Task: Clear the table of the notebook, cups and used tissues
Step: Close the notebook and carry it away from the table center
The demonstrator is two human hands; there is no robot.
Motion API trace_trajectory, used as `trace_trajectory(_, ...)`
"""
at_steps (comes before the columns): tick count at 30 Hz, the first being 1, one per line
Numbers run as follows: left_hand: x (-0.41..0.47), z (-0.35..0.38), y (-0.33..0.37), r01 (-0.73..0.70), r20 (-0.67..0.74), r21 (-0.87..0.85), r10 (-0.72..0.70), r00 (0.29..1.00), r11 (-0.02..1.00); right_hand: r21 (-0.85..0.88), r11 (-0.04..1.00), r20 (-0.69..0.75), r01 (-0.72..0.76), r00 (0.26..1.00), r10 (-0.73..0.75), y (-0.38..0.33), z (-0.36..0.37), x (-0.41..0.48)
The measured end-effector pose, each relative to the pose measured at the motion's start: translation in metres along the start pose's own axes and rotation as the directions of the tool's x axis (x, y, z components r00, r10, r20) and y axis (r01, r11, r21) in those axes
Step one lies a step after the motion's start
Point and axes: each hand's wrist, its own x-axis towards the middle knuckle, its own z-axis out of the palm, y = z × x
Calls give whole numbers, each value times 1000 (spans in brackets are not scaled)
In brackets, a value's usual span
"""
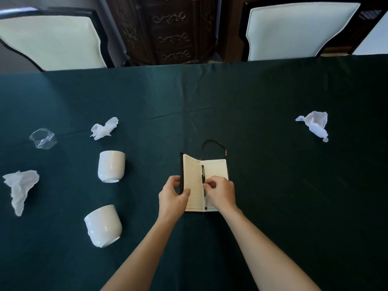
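Note:
A small black notebook (214, 169) lies half open on the dark green tablecloth (210, 101), with a black pen (203, 177) in its fold. My left hand (173, 196) grips the raised left cover and pages. My right hand (220, 193) pinches the pen on the right page. Two white cups sit to the left: one farther (111, 165), one nearer (103, 225). Crumpled white tissues lie at the far left (20, 187), the mid left (104, 128) and the right (315, 124).
A crushed clear plastic cup (43, 138) lies at the far left. Two white-cushioned chairs (52, 38) (294, 30) stand behind the far table edge, with a dark carved cabinet (170, 30) between them. A black ribbon (213, 144) loops from the notebook's top.

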Motion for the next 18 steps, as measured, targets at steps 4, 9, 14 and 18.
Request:
trace_trajectory(4,-1,5,2,-53,4,23,53,999,998,33,999,-14,17,1000,-17,-5,5,1)
trace_trajectory(9,-2,8,2,-83,17,28,83,996,996,25,999,-44,34,999,-33,-4,8,4)
trace_trajectory(14,-5,13,4,-98,26,-1,98,995,995,111,994,57,-6,998,-1,2,7,4)
trace_trajectory(18,-4,21,4,-133,52,-27,134,990,991,267,952,212,-148,973,92,15,-16,12)
